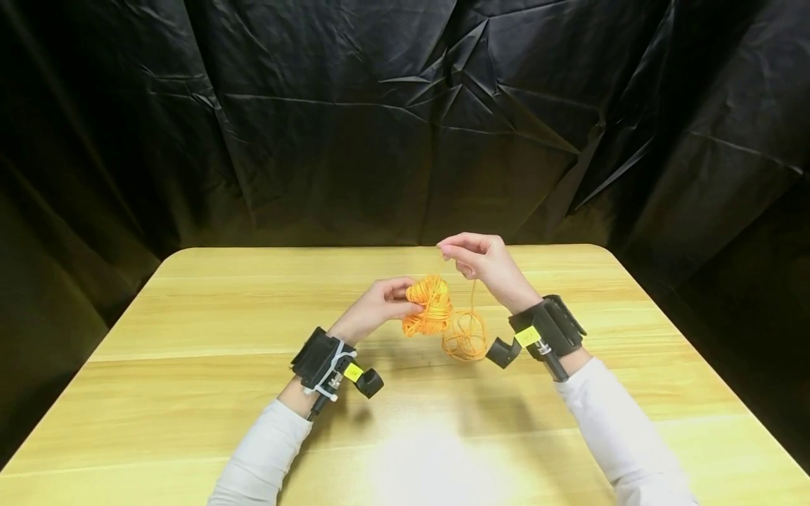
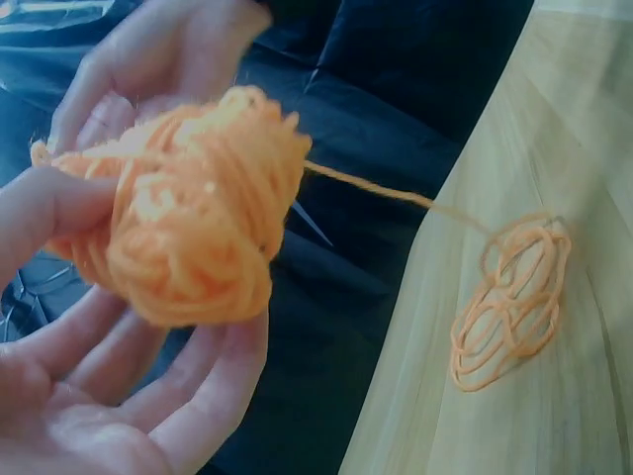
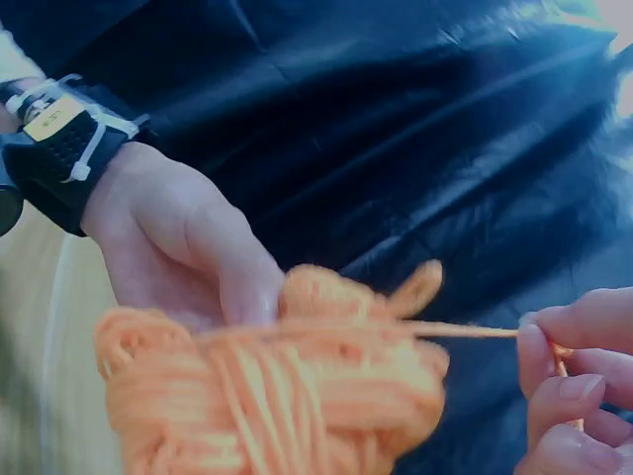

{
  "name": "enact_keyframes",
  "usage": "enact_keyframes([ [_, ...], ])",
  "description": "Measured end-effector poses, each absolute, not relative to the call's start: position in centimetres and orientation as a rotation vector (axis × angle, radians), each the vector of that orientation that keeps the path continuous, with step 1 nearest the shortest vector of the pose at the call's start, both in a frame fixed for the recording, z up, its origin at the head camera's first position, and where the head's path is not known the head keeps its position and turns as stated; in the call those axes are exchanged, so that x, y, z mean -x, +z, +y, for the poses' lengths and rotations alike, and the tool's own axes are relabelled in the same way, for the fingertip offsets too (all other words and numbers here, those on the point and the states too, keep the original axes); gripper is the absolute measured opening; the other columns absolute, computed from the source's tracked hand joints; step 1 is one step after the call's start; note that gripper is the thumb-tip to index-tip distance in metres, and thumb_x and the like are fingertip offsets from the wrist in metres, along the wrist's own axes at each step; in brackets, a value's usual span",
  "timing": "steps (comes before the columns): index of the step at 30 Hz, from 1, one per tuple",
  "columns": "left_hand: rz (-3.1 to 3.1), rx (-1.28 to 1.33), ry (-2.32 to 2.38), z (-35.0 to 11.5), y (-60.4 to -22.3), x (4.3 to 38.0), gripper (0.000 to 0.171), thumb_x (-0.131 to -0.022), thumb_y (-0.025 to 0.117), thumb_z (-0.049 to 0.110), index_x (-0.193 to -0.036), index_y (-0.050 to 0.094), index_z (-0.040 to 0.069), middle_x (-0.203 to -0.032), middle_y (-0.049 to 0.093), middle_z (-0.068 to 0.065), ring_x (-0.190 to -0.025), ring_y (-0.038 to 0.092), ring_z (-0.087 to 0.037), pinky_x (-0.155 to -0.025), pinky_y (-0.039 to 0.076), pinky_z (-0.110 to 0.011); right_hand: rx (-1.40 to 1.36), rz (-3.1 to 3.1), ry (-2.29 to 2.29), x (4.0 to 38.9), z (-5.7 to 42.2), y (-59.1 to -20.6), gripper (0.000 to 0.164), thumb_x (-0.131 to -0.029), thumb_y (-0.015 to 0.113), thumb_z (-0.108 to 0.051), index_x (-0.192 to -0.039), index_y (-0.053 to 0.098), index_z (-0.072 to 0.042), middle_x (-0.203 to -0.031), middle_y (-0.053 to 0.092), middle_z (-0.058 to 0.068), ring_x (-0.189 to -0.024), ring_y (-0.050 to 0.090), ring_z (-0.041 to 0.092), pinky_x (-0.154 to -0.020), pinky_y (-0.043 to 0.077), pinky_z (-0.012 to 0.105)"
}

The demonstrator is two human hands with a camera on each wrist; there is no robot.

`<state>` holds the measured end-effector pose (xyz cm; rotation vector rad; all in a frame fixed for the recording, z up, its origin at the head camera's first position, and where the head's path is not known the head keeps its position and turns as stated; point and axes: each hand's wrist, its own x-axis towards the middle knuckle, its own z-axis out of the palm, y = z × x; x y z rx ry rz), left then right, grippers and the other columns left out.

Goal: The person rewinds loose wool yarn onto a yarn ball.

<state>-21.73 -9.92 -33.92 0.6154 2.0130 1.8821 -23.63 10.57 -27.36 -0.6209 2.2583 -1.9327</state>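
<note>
A thick bundle of orange yarn [image 1: 429, 306] is gripped in my left hand [image 1: 382, 307], thumb on the near side and fingers beneath it. My right hand [image 1: 484, 263] is raised just beyond and to the right of it, pinching a yarn strand [image 3: 465, 330] between thumb and fingertips. In the right wrist view this strand runs straight from the bundle to the pinch. From the right hand the yarn drops to a loose coil [image 2: 512, 302] of several overlapping loops on the tabletop, right of the bundle.
The light wood table [image 1: 209, 351] has rounded far corners. Black sheeting [image 1: 329, 154] hangs in folds behind it and at both sides. Each wrist wears a black strap [image 1: 549, 327] with a small camera on an arm.
</note>
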Motion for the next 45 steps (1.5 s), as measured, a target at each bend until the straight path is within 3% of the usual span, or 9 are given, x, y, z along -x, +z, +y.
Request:
enact_keyframes([
  [6,1.943,-0.684,1.886,-10.0,-33.7,21.6,0.036,-0.083,0.061,0.007,-0.117,0.051,0.000,-0.106,0.063,-0.014,-0.090,0.061,-0.020,-0.082,0.049,-0.036,0.457,2.137,-2.048,24.6,10.6,-29.7,0.020,-0.087,0.056,-0.012,-0.102,0.061,0.000,-0.077,0.058,-0.001,-0.051,0.037,0.009,-0.046,0.028,0.018],
  [12,1.860,-0.589,2.099,-9.8,-33.2,21.6,0.038,-0.084,0.058,0.004,-0.120,0.048,-0.003,-0.100,0.062,-0.008,-0.090,0.061,-0.017,-0.085,0.048,-0.036,0.367,2.216,-1.942,24.4,10.1,-32.5,0.029,-0.089,0.050,-0.006,-0.112,0.055,0.011,-0.075,0.059,-0.007,-0.057,0.046,0.004,-0.052,0.039,0.014],
  [17,1.774,-0.503,2.317,-9.6,-32.9,21.8,0.035,-0.086,0.055,0.002,-0.119,0.046,-0.005,-0.102,0.059,-0.006,-0.092,0.060,-0.016,-0.087,0.046,-0.037,0.415,2.293,-1.811,23.4,9.4,-34.1,0.021,-0.087,0.049,-0.003,-0.097,0.060,0.013,-0.065,0.057,-0.005,-0.058,0.050,0.007,-0.056,0.043,0.019],
  [22,1.820,-0.371,2.412,-9.6,-33.0,22.0,0.033,-0.086,0.057,0.006,-0.117,0.048,-0.001,-0.103,0.056,-0.007,-0.093,0.058,-0.015,-0.085,0.048,-0.031,0.592,2.305,-1.727,22.1,8.7,-34.6,0.021,-0.088,0.053,-0.008,-0.092,0.064,0.010,-0.066,0.058,-0.003,-0.054,0.045,0.007,-0.048,0.035,0.017],
  [26,1.902,-0.310,2.410,-9.7,-33.3,22.1,0.033,-0.084,0.060,0.008,-0.115,0.050,0.001,-0.105,0.057,-0.010,-0.093,0.058,-0.015,-0.082,0.049,-0.029,0.775,2.395,-1.577,21.0,8.4,-34.0,0.021,-0.088,0.056,-0.012,-0.096,0.066,0.005,-0.071,0.062,0.006,-0.056,0.047,0.006,-0.049,0.037,0.017],
  [31,2.000,-0.301,2.339,-9.9,-33.5,22.2,0.034,-0.083,0.061,0.009,-0.115,0.051,0.002,-0.110,0.060,-0.016,-0.092,0.060,-0.016,-0.083,0.049,-0.031,0.922,2.614,-1.338,20.3,8.7,-32.1,0.020,-0.086,0.059,-0.013,-0.099,0.067,0.000,-0.080,0.067,0.009,-0.071,0.059,0.007,-0.065,0.047,0.019],
  [36,2.055,-0.366,2.208,-10.1,-33.6,22.2,0.034,-0.083,0.061,0.009,-0.115,0.052,0.004,-0.109,0.061,-0.016,-0.091,0.061,-0.018,-0.083,0.048,-0.035,0.954,2.693,-1.323,20.7,9.3,-30.0,0.018,-0.084,0.061,-0.013,-0.096,0.068,-0.002,-0.084,0.068,0.007,-0.068,0.059,0.012,-0.059,0.046,0.022],
  [39,2.055,-0.465,2.105,-10.1,-33.7,22.2,0.036,-0.083,0.061,0.008,-0.117,0.051,0.004,-0.111,0.060,-0.016,-0.094,0.061,-0.019,-0.084,0.048,-0.034,0.919,2.670,-1.417,21.1,9.6,-28.7,0.019,-0.083,0.062,-0.015,-0.096,0.068,-0.002,-0.088,0.068,0.008,-0.072,0.061,0.011,-0.064,0.047,0.021],
  [45,2.052,-0.629,1.920,-10.1,-33.5,21.9,0.038,-0.082,0.062,0.007,-0.119,0.051,0.004,-0.109,0.061,-0.016,-0.092,0.061,-0.021,-0.082,0.048,-0.034,0.863,2.518,-1.697,22.3,9.9,-27.6,0.022,-0.083,0.062,-0.013,-0.101,0.066,0.000,-0.073,0.064,0.006,-0.050,0.041,0.013,-0.044,0.032,0.019],
])
